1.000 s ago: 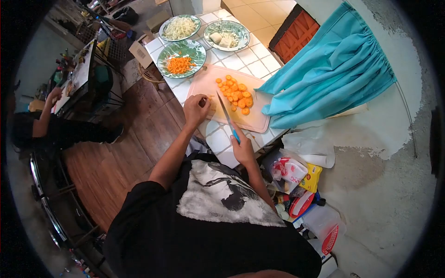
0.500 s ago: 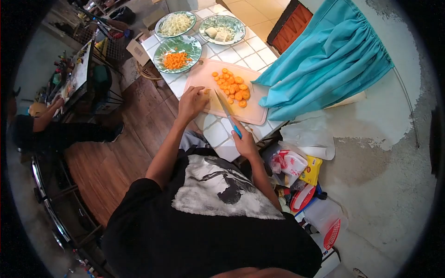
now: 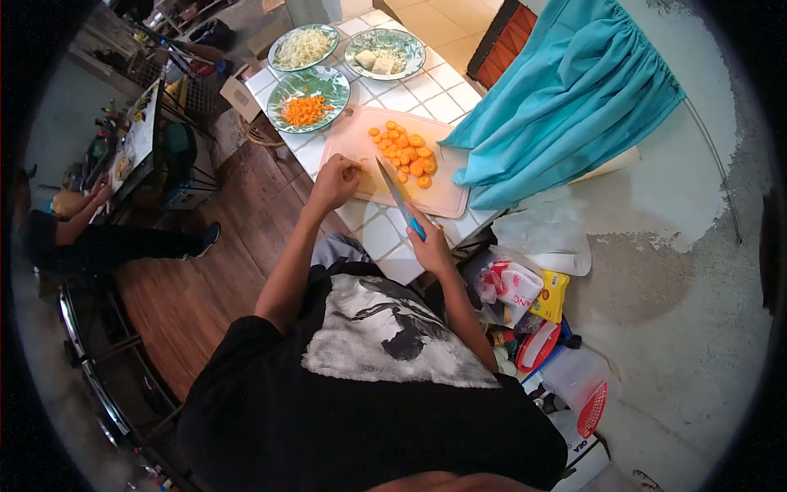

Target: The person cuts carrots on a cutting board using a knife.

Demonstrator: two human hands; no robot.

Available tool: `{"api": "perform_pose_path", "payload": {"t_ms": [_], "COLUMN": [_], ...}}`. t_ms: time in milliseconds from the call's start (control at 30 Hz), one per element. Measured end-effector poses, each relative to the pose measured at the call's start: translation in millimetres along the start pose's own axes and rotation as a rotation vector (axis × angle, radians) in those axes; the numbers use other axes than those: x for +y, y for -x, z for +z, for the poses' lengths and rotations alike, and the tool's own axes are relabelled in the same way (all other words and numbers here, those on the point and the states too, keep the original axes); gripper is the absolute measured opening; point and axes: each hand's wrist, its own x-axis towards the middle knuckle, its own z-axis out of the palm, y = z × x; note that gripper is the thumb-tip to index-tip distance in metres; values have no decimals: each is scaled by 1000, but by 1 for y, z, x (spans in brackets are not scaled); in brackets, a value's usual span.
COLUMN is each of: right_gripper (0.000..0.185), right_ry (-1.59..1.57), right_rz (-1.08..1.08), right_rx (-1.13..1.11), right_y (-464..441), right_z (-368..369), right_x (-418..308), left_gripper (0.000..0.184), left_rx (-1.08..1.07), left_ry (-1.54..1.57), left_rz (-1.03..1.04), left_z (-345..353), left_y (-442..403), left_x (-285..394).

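Blue-handled knife (image 3: 397, 193) diagonal, tip forward-left over pink cutting board (image 3: 445, 195)

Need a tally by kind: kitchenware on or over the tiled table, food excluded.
Green-patterned plates: 3
Cutting board: 1
Knife, in the right hand: 1
Total: 5
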Motion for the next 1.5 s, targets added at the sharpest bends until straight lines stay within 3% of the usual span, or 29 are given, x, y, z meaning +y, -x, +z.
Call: {"api": "perform_pose_path", "payload": {"t_ms": [67, 167, 367, 533, 733, 867, 933, 1100, 1167, 1500], "right_gripper": [56, 56, 57, 56, 56, 56, 55, 55, 54, 55], "right_ry": [4, 14, 1, -19, 2, 34, -1, 12, 5, -6], "right_rz": [-11, 59, 62, 69, 46, 106, 72, 11, 4, 47], "right_rx": [7, -18, -27, -22, -17, -27, -14, 5, 12, 9], "right_y": [0, 2, 1, 1, 1, 2, 2, 0, 0, 0], "right_z": [0, 0, 0, 0, -1, -1, 0, 0, 0, 1], "right_x": [-3, -6, -6, -9, -9, -12, -8, -7, -5, -6], "left_gripper": [26, 28, 36, 28, 31, 28, 27, 22, 14, 8], "left_rx": [-47, 60, -57, 135, -9, 81, 135, -58, -89, 12], "left_ry": [13, 106, -80, -19, -176, 19, -105, -180, -57, -118], "left_rz": [5, -15, 79, 73, 159, 42, 202, 266, 253, 208], "left_z": [0, -1, 0, 3, 6, 12, 11, 5, 4, 19], "left_y": [0, 0, -5, -1, 0, -4, -13, -20, -11, -13], "left_x": [1, 9, 6, 11, 18, 13, 11, 8, 16, 20]}}
